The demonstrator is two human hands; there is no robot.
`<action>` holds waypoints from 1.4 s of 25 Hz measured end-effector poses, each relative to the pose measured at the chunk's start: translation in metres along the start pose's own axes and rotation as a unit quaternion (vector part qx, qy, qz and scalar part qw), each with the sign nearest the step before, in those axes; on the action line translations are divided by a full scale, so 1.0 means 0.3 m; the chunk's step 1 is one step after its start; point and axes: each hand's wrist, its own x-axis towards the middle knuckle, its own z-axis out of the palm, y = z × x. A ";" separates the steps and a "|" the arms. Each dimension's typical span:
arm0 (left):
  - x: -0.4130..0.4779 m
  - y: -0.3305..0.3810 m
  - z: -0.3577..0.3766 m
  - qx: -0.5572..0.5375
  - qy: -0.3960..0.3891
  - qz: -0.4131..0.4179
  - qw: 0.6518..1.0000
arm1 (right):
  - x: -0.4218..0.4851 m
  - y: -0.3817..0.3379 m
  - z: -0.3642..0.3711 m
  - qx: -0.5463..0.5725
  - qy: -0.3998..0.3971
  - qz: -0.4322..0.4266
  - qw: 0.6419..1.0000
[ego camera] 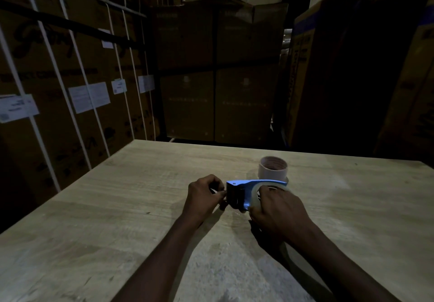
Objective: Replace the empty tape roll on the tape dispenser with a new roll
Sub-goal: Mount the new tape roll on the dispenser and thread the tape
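Note:
A blue tape dispenser [249,184] lies over the wooden table [117,207], with a clear tape roll [254,196] sitting in it. My right hand [277,210] grips the roll and the dispenser's rear from the near side. At the dispenser's front end my left hand [204,196] pinches something thin and pale, seemingly the tape's loose end. Just behind the dispenser an empty cardboard core [273,168] stands upright on the table. The dispenser's underside is hidden by my hands.
Stacked cardboard boxes [70,78] with white straps and paper labels line the left side. More dark boxes [218,71] rise behind the table's far edge and at the right. The room is dim.

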 end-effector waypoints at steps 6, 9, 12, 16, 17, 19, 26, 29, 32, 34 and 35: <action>-0.002 -0.001 0.007 0.006 0.003 0.006 1.000 | 0.002 0.003 0.002 0.011 -0.005 -0.005 1.000; -0.002 0.000 0.011 0.006 0.007 -0.001 1.000 | 0.007 0.007 0.009 0.019 -0.001 0.001 1.000; 0.001 -0.001 0.017 0.007 0.008 0.000 1.000 | 0.008 0.008 0.014 0.021 -0.002 0.004 1.000; 0.003 -0.005 0.023 0.013 0.013 0.003 1.000 | 0.002 0.006 0.006 0.018 0.002 -0.010 1.000; 0.003 -0.005 0.024 0.012 0.013 0.003 1.000 | 0.000 0.007 0.004 0.020 0.004 -0.014 1.000; 0.004 -0.005 0.024 0.009 0.014 0.002 1.000 | -0.003 0.006 0.002 0.024 0.005 -0.013 1.000; 0.002 -0.004 0.021 0.007 0.012 0.001 1.000 | -0.004 0.006 0.002 0.025 0.004 -0.003 1.000; 0.001 -0.003 0.020 0.008 0.012 0.005 1.000 | -0.005 0.005 0.000 0.027 0.011 -0.007 1.000; 0.002 -0.004 0.020 0.014 0.012 0.008 1.000 | -0.004 0.007 0.005 0.022 0.016 -0.013 1.000; 0.003 -0.006 0.022 0.014 0.013 0.013 1.000 | -0.003 0.009 0.009 0.024 0.015 -0.007 1.000; 0.004 -0.006 0.023 0.013 0.013 0.015 1.000 | -0.002 0.009 0.012 0.027 0.014 -0.004 1.000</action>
